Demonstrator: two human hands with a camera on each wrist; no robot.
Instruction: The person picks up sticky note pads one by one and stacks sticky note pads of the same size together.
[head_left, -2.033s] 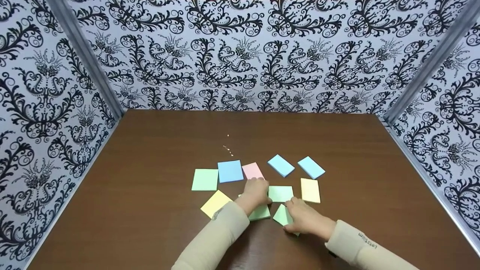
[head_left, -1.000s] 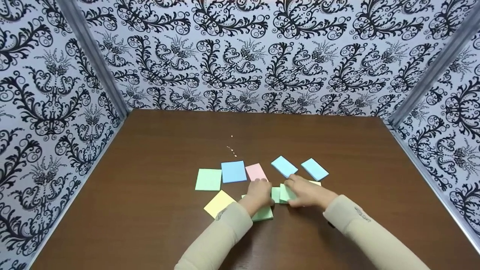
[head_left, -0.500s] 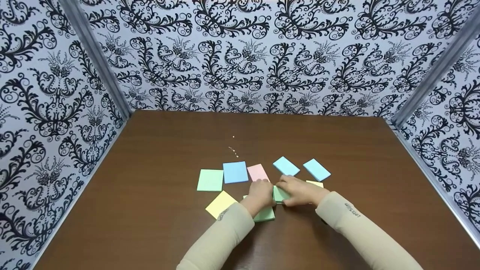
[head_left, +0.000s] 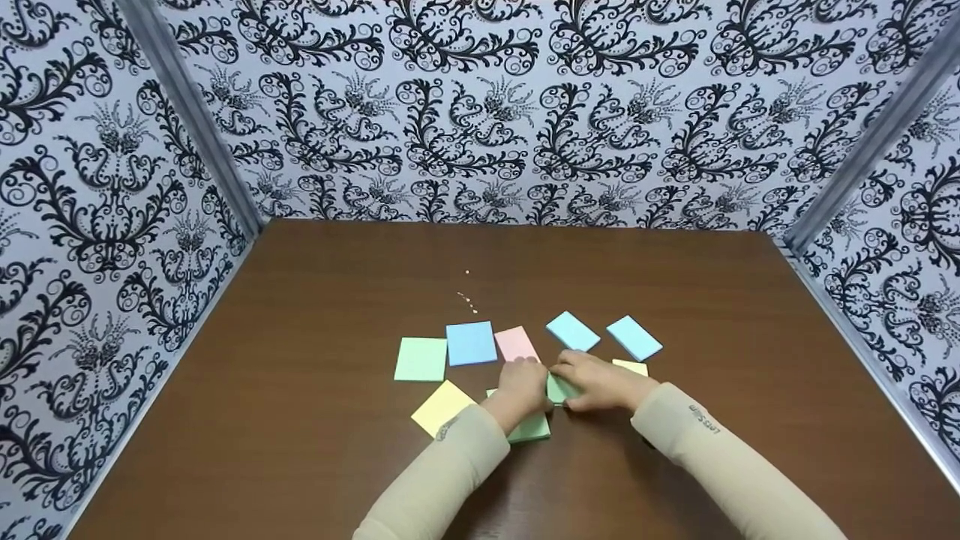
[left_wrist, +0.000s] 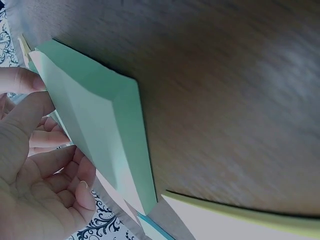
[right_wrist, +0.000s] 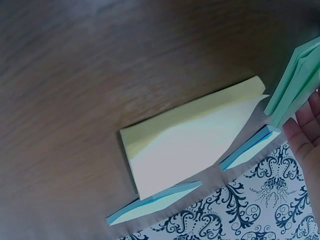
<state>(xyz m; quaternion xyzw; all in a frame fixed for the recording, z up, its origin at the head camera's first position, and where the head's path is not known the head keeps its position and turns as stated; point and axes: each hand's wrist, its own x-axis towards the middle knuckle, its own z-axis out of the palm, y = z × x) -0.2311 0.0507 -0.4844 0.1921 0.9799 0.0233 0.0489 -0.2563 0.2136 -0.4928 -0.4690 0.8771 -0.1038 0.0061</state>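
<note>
My left hand [head_left: 519, 386] rests with bent fingers at the left edge of a small stack of green sticky note pads [head_left: 561, 390]. Its thumb and fingers seem to pinch that edge, though the contact is partly hidden. From the right, my right hand [head_left: 600, 381] grips the same stack between thumb and fingers; the right wrist view shows the layered green pads [right_wrist: 296, 82] beside its fingers. Beneath my left wrist lies a larger green sticky note pad [head_left: 531, 429], partly covered, its top sheets lifting in the left wrist view.
Around the hands lie a yellow pad [head_left: 442, 407], a green pad [head_left: 421, 359], a blue pad [head_left: 471, 343], a pink pad [head_left: 516, 343] and two light blue pads [head_left: 573, 331]. A pale yellow pad [head_left: 631, 367] is partly behind my right hand. Patterned walls enclose the brown table [head_left: 337, 285].
My right hand has carried a green pad from nearer the table front up and left, onto the small green pad beside my left hand. The left hand has stayed in place.
</note>
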